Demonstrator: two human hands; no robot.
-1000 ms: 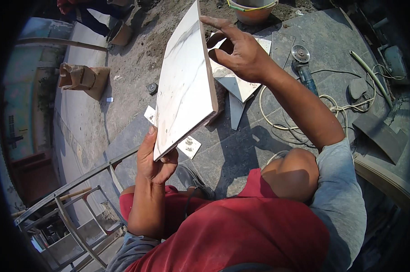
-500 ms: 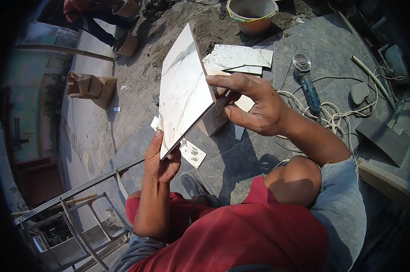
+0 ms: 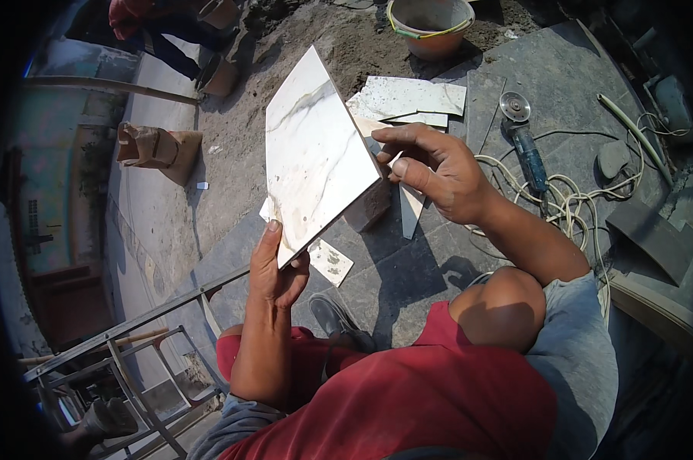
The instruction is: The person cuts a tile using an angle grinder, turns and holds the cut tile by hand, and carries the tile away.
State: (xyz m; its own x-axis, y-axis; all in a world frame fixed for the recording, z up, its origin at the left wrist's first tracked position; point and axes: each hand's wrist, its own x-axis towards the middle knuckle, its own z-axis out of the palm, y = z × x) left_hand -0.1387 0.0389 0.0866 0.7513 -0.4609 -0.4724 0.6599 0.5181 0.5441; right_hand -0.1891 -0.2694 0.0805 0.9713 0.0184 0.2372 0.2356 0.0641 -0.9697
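Observation:
My left hand [image 3: 276, 264] is closed on the lower corner of a white marble-patterned tile [image 3: 312, 157], thumb on its face and fingers behind. The tile is held up tilted in front of me. Beside its right edge is my right hand [image 3: 438, 169], with fingers curled and thumb drawn in. A small pale sliver shows between thumb and fingers; whether it is held or lies behind them is unclear. Below, partly hidden, stands a brownish block [image 3: 368, 208]. Cut tile pieces [image 3: 415, 96] lie beyond my hands, and a stained tile offcut [image 3: 330, 263] sits near my shoe.
An angle grinder [image 3: 524, 149] and coiled pale cable [image 3: 573, 195] lie on the paving at right. Farther off are a bucket [image 3: 431, 38], sand [image 3: 308, 38] and a paper sack [image 3: 162, 149]. Another person [image 3: 162, 38] stands far left. A metal ladder-like frame [image 3: 143, 330] is at lower left.
The tile has turned to show more of its face. My right index finger has come away from its edge, and the thumb has drawn closer to the fingers. A dark shape appears at lower left.

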